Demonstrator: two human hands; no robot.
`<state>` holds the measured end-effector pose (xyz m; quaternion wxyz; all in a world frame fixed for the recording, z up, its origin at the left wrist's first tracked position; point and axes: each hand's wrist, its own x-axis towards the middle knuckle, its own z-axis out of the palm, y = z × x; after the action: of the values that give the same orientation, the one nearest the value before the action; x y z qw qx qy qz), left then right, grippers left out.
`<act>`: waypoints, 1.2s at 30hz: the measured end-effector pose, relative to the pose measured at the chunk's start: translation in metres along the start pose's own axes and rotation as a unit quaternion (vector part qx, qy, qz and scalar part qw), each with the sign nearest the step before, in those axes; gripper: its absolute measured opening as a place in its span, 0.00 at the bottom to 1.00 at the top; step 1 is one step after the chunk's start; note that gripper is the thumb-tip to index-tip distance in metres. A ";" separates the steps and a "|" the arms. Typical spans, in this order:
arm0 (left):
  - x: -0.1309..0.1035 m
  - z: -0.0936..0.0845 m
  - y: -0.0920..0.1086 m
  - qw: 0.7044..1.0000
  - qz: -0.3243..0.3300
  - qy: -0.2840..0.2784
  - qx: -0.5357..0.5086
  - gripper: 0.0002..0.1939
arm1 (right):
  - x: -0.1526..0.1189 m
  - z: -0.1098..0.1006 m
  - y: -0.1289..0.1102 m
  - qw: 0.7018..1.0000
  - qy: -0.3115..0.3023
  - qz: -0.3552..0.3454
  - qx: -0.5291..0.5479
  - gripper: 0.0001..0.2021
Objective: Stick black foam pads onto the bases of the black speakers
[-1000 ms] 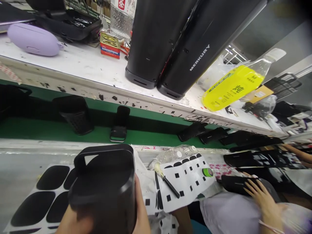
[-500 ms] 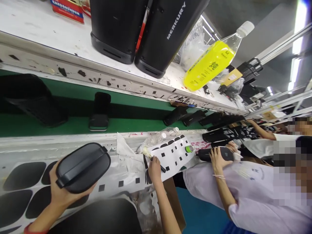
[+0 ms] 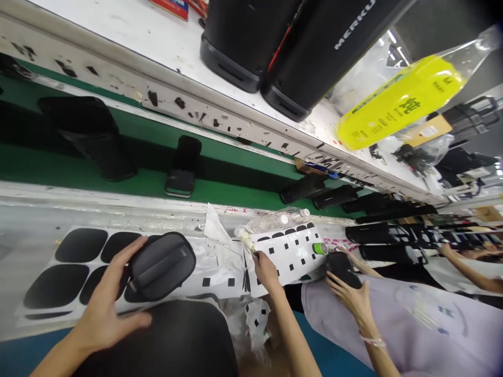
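Yellow-labelled bottle (image 3: 404,97) cap cut off far right of the right hand (image 3: 266,268), tall speakers (image 3: 298,47) cropped above, brush (image 3: 248,244) handle hidden in that hand

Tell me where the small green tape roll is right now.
The green tape roll lies right of centre in the head view, at the right edge of the white sticker sheet, beside a co-worker's hand.

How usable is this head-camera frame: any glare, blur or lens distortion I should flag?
Head view: strong wide-angle bending, so the white shelf and green conveyor belt run diagonally and curve. The yellow bottle looks stretched and slightly smeared near the corner. The left hand beside the black speaker part is soft but readable; the right hand on the brush is sharper. Lighting is even, no harsh glare.
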<state>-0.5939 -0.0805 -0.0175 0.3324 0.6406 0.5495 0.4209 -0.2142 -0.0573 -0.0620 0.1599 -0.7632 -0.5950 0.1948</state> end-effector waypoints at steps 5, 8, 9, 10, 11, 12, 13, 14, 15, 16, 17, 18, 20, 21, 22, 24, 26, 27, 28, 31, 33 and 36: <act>0.024 0.008 -0.011 0.986 0.164 -0.011 0.029 0.27 | -0.058 -0.024 -0.033 0.993 -0.077 -0.016 0.087 0.26; 0.026 0.016 -0.017 0.981 0.191 0.013 0.014 0.25 | -0.091 -0.048 -0.055 0.986 -0.109 -0.034 0.125 0.24; 0.026 0.018 -0.018 0.981 0.194 0.018 0.015 0.25 | -0.100 -0.057 -0.062 0.983 -0.123 -0.048 0.132 0.23; 0.025 0.019 -0.019 0.981 0.192 0.019 0.015 0.25 | -0.107 -0.065 -0.068 0.980 -0.131 -0.070 0.131 0.21; 0.025 0.019 -0.019 0.981 0.191 0.019 0.015 0.25 | -0.113 -0.072 -0.073 0.979 -0.126 -0.099 0.123 0.20; 0.024 0.019 -0.019 0.981 0.193 0.020 0.015 0.26 | -0.117 -0.076 -0.078 0.980 -0.105 -0.133 0.109 0.20; 0.024 0.019 -0.019 0.980 0.196 0.021 0.015 0.26 | -0.118 -0.077 -0.082 0.979 -0.072 -0.170 0.091 0.20; 0.024 0.019 -0.019 0.979 0.201 0.022 0.016 0.26 | -0.117 -0.077 -0.086 0.974 -0.038 -0.209 0.074 0.20; 0.024 0.019 -0.020 0.978 0.206 0.023 0.018 0.26 | -0.114 -0.074 -0.090 0.968 -0.013 -0.243 0.056 0.20; 0.025 0.019 -0.020 0.977 0.210 0.024 0.021 0.26 | -0.109 -0.070 -0.093 0.962 -0.001 -0.272 0.037 0.20; 0.025 0.019 -0.021 0.976 0.214 0.025 0.025 0.27 | -0.104 -0.067 -0.097 0.955 -0.008 -0.297 0.016 0.20; 0.025 0.019 -0.021 0.976 0.215 0.025 0.027 0.27 | -0.098 -0.066 -0.101 0.948 -0.023 -0.316 -0.010 0.20; 0.024 0.020 -0.023 0.976 0.213 0.026 0.028 0.27 | -0.091 -0.072 -0.107 0.939 -0.050 -0.336 -0.059 0.21; 0.024 0.020 -0.024 0.977 0.211 0.029 0.027 0.27 | -0.090 -0.078 -0.108 0.936 -0.050 -0.341 -0.071 0.21; 0.023 0.020 -0.024 0.977 0.209 0.031 0.025 0.27 | -0.091 -0.085 -0.109 0.936 -0.038 -0.344 -0.071 0.21; 0.022 0.021 -0.024 0.978 0.202 0.033 0.022 0.26 | -0.095 -0.094 -0.108 0.937 0.019 -0.345 -0.048 0.23; 0.021 0.022 -0.023 0.981 0.189 0.033 0.015 0.28 | -0.098 -0.094 -0.106 0.934 0.051 -0.352 -0.036 0.24; 0.021 0.022 -0.022 0.983 0.181 0.033 0.010 0.29 | -0.098 -0.090 -0.106 0.932 0.042 -0.356 -0.044 0.24; 0.021 0.023 -0.022 0.984 0.173 0.034 0.004 0.31 | -0.098 -0.085 -0.107 0.932 0.014 -0.359 -0.057 0.23; 0.021 0.023 -0.021 0.986 0.159 0.045 -0.010 0.34 | -0.096 -0.080 -0.109 0.935 -0.071 -0.338 -0.081 0.22; 0.021 0.023 -0.021 0.986 0.153 0.056 -0.017 0.34 | -0.100 -0.087 -0.108 0.948 -0.042 -0.309 -0.056 0.20; 0.020 0.024 -0.019 0.988 0.137 0.057 -0.031 0.33 | -0.106 -0.095 -0.102 0.974 0.052 -0.221 -0.014 0.17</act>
<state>-0.5798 -0.0567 -0.0413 0.2596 0.6741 0.4609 0.5155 -0.2768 -0.1370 0.0807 0.2186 -0.6242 -0.7425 0.1064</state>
